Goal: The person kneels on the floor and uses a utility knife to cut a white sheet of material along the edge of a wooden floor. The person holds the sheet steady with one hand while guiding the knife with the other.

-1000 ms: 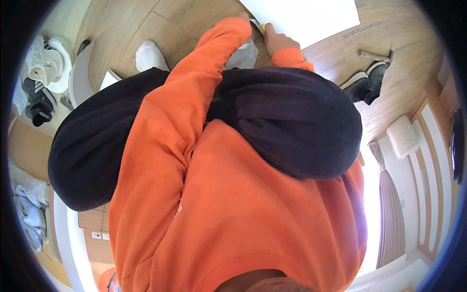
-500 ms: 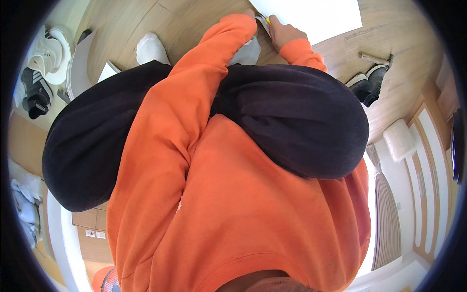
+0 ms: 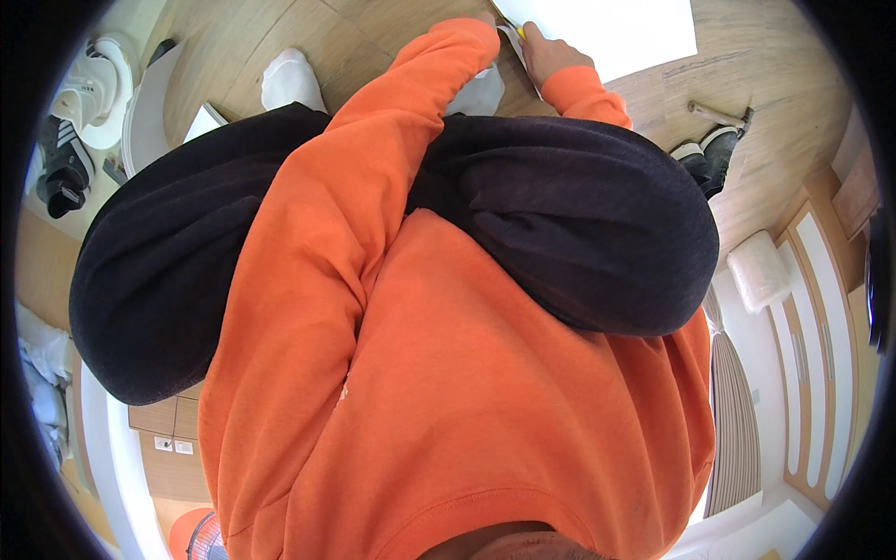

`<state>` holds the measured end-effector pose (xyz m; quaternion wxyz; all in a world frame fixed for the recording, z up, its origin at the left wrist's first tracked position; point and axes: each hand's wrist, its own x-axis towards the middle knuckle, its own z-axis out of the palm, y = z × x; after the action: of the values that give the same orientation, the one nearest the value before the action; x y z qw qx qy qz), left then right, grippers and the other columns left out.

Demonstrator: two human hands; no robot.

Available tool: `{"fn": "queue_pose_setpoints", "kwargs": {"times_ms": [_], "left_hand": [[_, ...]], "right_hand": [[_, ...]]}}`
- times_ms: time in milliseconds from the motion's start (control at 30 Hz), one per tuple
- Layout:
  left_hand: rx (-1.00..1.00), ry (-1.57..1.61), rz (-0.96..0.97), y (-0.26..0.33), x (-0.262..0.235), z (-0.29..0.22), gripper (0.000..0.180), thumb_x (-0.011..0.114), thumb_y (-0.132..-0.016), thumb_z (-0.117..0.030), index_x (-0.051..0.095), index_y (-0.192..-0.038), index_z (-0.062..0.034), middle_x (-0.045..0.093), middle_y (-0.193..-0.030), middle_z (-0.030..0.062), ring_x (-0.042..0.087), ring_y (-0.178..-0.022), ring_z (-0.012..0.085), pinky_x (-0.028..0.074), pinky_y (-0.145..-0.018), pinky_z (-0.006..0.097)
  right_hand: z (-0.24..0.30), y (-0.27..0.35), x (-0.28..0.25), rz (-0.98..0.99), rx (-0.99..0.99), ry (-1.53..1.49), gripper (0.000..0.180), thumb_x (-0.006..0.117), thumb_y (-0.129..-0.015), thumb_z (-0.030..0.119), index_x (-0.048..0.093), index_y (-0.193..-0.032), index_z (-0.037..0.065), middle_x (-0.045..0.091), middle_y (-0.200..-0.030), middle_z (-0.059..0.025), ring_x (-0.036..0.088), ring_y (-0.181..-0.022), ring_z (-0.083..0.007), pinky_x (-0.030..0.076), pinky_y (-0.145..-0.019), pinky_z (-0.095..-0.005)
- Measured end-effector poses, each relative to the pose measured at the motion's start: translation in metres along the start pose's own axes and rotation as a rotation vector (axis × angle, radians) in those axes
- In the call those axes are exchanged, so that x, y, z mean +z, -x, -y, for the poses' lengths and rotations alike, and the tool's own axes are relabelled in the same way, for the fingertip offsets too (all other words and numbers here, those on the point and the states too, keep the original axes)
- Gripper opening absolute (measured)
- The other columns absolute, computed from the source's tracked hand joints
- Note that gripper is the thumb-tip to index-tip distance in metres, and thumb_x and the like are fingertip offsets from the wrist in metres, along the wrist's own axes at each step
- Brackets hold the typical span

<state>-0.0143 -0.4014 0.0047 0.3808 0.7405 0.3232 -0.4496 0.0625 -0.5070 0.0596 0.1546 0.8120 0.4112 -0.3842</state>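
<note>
A large white sheet (image 3: 616, 37) lies on the floor at the top of the view. My right hand (image 3: 555, 58) is closed at its lower left edge, gripping a small yellow tool (image 3: 522, 33) that is mostly hidden by the fingers. A narrow white strip (image 3: 512, 42) curves along that edge, beside the yellow tool. My left hand (image 3: 487, 18) is close by, to the left of the strip at the upper rim. The picture's edge and the orange sleeve conceal its fingers, so I cannot tell what it holds.
My white-socked feet (image 3: 291, 82) rest on the wood floor below the hands. Black shoes (image 3: 717, 154) and a wooden-handled hammer (image 3: 719, 114) lie on the right. White curved pieces (image 3: 154, 117) and more dark shoes (image 3: 65, 173) are at the left.
Both hands have shifted slightly up and to the right along the sheet's edge, the yellow tool staying in my right hand. My knees and the view have moved a little.
</note>
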Motion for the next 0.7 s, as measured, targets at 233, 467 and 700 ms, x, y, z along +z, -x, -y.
{"fn": "queue_pose_setpoints", "kwargs": {"times_ms": [233, 467, 700], "left_hand": [[-0.043, 0.043, 0.015, -0.01, 0.003, -0.003, 0.036, 0.039, -0.088, -0.026, 0.061, -0.106, -0.006, 0.061, -0.11, 0.0139, 0.058, -0.103, 0.0295, 0.045, -0.084, 0.04], [-0.097, 0.079, 0.024, -0.012, 0.008, -0.003, 0.037, 0.038, -0.088, -0.027, 0.061, -0.107, -0.0061, 0.061, -0.111, 0.0139, 0.057, -0.104, 0.0296, 0.044, -0.085, 0.041], [-0.045, 0.093, 0.024, 0.015, 0.003, -0.001, 0.038, 0.036, -0.088, -0.027, 0.061, -0.109, -0.0074, 0.058, -0.117, 0.0143, 0.054, -0.109, 0.0301, 0.042, -0.089, 0.042]], "right_hand": [[0.001, -0.001, -0.001, 0.009, 0.017, 0.005, 0.031, 0.03, -0.094, 0.042, 0.043, -0.101, 0.015, 0.064, -0.084, -0.0204, 0.06, -0.08, -0.0425, 0.047, -0.067, -0.0498], [0.003, 0.002, -0.001, 0.05, 0.004, -0.012, 0.03, 0.031, -0.094, 0.04, 0.043, -0.102, 0.014, 0.064, -0.084, -0.0208, 0.06, -0.08, -0.0425, 0.047, -0.068, -0.0496], [0.006, 0.007, -0.011, 0.121, 0.028, -0.04, 0.03, 0.031, -0.094, 0.038, 0.042, -0.103, 0.012, 0.064, -0.085, -0.0208, 0.06, -0.081, -0.0419, 0.046, -0.069, -0.0504]]}}
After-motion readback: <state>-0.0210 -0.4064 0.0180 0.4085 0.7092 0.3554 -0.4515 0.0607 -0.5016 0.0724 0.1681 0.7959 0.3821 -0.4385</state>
